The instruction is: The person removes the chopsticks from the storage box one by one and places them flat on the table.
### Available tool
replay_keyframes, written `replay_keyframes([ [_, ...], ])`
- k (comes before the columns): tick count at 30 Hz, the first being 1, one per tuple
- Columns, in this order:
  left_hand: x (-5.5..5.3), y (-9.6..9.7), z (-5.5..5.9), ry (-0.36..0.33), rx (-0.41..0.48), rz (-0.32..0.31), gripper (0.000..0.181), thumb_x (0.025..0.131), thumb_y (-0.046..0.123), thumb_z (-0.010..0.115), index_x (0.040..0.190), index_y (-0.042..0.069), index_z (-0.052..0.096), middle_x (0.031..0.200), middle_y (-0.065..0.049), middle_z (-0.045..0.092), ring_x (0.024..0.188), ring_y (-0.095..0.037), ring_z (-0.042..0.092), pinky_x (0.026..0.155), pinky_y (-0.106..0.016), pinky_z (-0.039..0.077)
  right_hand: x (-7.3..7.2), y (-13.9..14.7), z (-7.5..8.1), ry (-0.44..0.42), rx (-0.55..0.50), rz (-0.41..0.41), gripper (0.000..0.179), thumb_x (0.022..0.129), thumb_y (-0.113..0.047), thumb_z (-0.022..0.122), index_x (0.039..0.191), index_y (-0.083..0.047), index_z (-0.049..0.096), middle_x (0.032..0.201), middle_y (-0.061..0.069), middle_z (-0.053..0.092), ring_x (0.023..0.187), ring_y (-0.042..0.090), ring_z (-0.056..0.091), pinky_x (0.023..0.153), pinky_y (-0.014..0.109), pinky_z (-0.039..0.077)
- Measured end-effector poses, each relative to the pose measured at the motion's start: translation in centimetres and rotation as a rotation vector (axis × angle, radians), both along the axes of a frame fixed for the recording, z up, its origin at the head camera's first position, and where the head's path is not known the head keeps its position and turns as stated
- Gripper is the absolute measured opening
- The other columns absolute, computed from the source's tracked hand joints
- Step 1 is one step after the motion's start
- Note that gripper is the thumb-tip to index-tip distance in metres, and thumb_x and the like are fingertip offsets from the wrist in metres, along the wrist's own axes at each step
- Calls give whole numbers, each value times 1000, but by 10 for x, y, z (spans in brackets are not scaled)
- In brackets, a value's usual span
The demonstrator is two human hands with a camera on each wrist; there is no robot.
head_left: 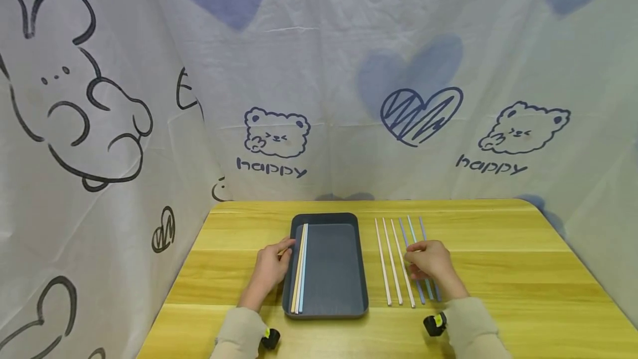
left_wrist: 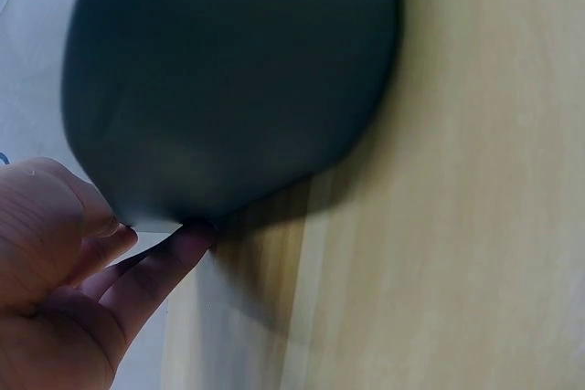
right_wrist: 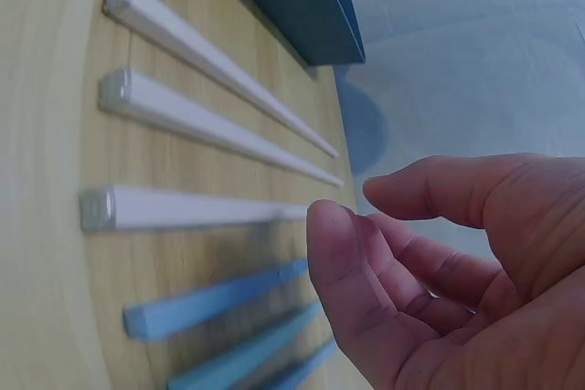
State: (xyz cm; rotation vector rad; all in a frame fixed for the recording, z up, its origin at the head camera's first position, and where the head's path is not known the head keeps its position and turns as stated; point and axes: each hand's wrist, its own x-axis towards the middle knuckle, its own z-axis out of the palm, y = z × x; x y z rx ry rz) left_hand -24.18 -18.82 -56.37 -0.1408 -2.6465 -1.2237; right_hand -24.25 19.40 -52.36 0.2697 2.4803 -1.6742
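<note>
With thumb and fingers, my left hand (head_left: 271,264) pinches the left rim of a dark grey tray (head_left: 333,270). That grip also shows in the left wrist view, where the fingers (left_wrist: 151,285) meet the tray's edge (left_wrist: 247,89). Inside the tray, along its left side, lie a few chopsticks (head_left: 301,270), yellowish, whitish and light blue. My right hand (head_left: 432,262) hovers over the chopsticks on the table, fingers loosely bent and nothing between them. Nearest to it are pale pink chopsticks (right_wrist: 196,207) and blue chopsticks (right_wrist: 210,305); its palm hides part of the blue ones.
The wooden table (head_left: 523,270) carries the tray left of the loose chopsticks. A white cloth (head_left: 339,71) printed with bears and hearts hangs behind the table and along the left side.
</note>
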Motion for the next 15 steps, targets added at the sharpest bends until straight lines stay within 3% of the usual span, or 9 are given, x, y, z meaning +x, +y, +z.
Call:
replay_keyframes([
  [3,-1,0,0,0,1,4,32,104,3,61,135,4,72,148,-21,61,49,-10,48,46,-20,38,0,-7,1,2,-9,2,31,90,-4,67,116,13,68,73,14,70,57,17,67,57,34,62],
  [6,-2,-1,0,16,-13,10,32,104,3,62,133,5,73,147,-21,63,65,-13,62,47,-21,39,0,-15,3,8,-19,22,29,91,-5,66,114,13,68,74,16,71,58,18,67,57,35,62],
  [10,-2,-1,1,6,-14,12,32,104,3,62,134,5,73,147,-20,63,60,-10,55,46,-21,38,-1,-27,6,13,-25,41,28,92,-4,66,114,13,68,76,17,71,59,18,68,57,35,62],
  [12,-2,-1,2,-4,-5,6,32,104,3,62,134,5,72,148,-20,62,49,-10,42,45,-21,37,-2,-32,6,14,-31,46,28,92,-4,67,114,13,68,76,18,71,59,19,68,57,35,62],
  [15,-2,-1,3,-14,-2,6,32,104,3,62,134,5,72,148,-20,62,54,-8,49,46,-20,37,-4,-41,8,13,-38,44,27,91,-3,67,114,12,69,78,18,71,58,19,68,57,35,63],
])
